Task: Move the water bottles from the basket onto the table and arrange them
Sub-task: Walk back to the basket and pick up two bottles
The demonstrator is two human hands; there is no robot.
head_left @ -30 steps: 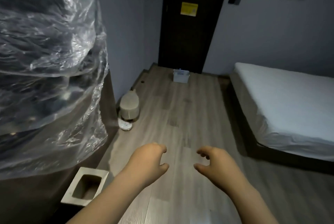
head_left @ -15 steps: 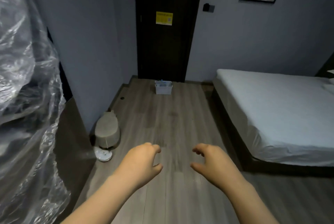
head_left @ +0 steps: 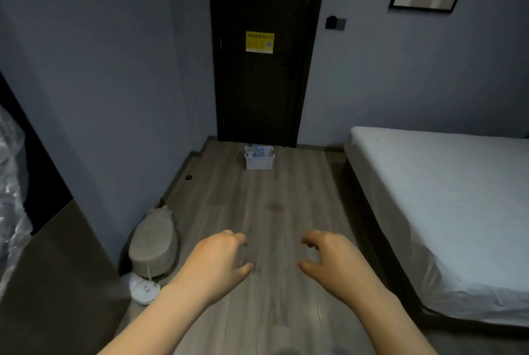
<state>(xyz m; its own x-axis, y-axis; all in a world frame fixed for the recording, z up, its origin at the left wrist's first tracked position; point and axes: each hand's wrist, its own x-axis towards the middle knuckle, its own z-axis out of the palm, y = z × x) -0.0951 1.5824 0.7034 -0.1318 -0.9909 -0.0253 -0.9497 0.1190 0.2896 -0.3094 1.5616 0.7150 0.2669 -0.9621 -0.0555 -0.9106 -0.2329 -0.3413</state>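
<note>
By the door [head_left: 257, 91], a white basket [head_left: 259, 164] holds clear bottles [head_left: 257, 151]; fingers [head_left: 236, 238] loosely curled, empty.

bottles [head_left: 256, 151] in far basket [head_left: 259, 161] too small to count, bed [head_left: 446, 211] cut off right

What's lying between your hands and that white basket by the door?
Only bare wood floor between the left hand, right hand and basket, per the head view.

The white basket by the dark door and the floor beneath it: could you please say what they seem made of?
The white rectangular basket looks like matte moulded plastic: thin, smooth walls, lipped rim. The grey-brown plank floor looks like wood-grain laminate, perhaps vinyl or wood: long seams, faint sheen.
</note>
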